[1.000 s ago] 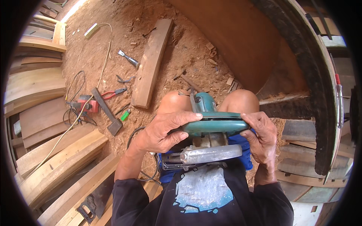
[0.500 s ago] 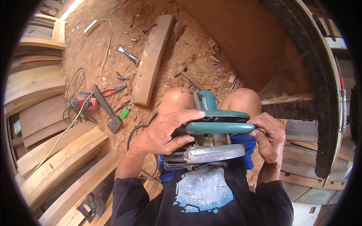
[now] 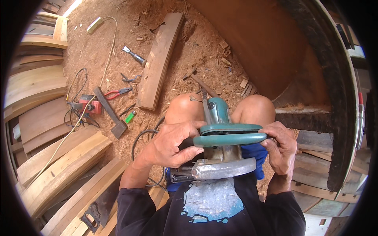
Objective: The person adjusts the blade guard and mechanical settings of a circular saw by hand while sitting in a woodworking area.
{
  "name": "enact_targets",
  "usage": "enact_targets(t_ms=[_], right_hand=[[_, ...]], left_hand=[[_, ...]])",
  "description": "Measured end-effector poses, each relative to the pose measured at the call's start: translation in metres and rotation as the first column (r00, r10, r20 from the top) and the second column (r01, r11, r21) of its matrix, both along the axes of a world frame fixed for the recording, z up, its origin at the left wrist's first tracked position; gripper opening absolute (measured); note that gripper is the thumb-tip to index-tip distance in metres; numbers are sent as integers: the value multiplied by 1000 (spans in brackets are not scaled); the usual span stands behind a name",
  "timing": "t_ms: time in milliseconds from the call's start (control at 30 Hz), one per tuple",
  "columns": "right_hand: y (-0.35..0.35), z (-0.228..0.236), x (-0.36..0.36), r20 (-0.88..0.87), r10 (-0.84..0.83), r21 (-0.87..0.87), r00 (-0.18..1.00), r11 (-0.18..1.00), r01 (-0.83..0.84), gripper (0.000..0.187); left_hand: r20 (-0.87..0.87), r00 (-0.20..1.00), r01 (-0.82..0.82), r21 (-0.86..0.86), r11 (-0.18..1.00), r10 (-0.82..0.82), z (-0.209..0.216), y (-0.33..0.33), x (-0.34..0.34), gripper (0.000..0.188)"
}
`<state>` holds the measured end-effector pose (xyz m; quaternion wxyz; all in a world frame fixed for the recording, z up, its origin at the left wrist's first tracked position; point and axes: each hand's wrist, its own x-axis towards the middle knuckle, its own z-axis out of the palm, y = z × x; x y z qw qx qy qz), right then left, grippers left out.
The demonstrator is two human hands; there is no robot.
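A circular saw [image 3: 220, 169] with a teal body and a silver blade guard rests in my lap between my knees. Its teal handle [image 3: 232, 139] shows two halves, with a dark gap running between them. At the handle's left end, my left hand [image 3: 171, 144] closes its thumb and fingers around the parts; some fingertips are hidden behind it. My right hand [image 3: 280, 146] pinches the right end between thumb and fingers. Behind the handle, the teal motor housing [image 3: 218, 109] points away from me.
Left on the sawdust lie a hammer [image 3: 112, 114], red-handled pliers [image 3: 118, 93], a green lighter [image 3: 130, 116], a red power tool [image 3: 89, 104] and a chisel [image 3: 134, 55]. Stacked planks [image 3: 161, 63] lie ahead. A handsaw [image 3: 91, 217] sits by the boards at lower left. A brown curved panel [image 3: 252, 43] rises at right.
The saw has tipped a little, so its handle sits slightly lower and more of the motor housing shows. Both hands keep their hold, the left shifting slightly downward.
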<state>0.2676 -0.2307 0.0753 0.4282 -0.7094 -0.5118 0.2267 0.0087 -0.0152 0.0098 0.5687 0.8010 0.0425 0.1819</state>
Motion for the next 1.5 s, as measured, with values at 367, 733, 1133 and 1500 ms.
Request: enact_targets(t_ms=[367, 733, 1133, 1500], right_hand=[[-12, -14, 4, -95, -75, -17, 993, 997, 73, 29], [-18, -28, 11, 28, -62, 115, 998, 992, 59, 33], [-18, -36, 9, -6, -110, 26, 994, 994, 110, 41], [-19, -34, 4, 119, -50, 96, 992, 995, 38, 47]], left_hand=[[-30, 998, -55, 43, 998, 56, -5, -2, 6, 41], [8, 993, -120, -122, 985, 122, -3, -12, 7, 48], [-20, 992, -123, -89, 988, 122, -4, -12, 14, 69], [40, 981, -176, -259, 950, 192, -19, -23, 6, 59]])
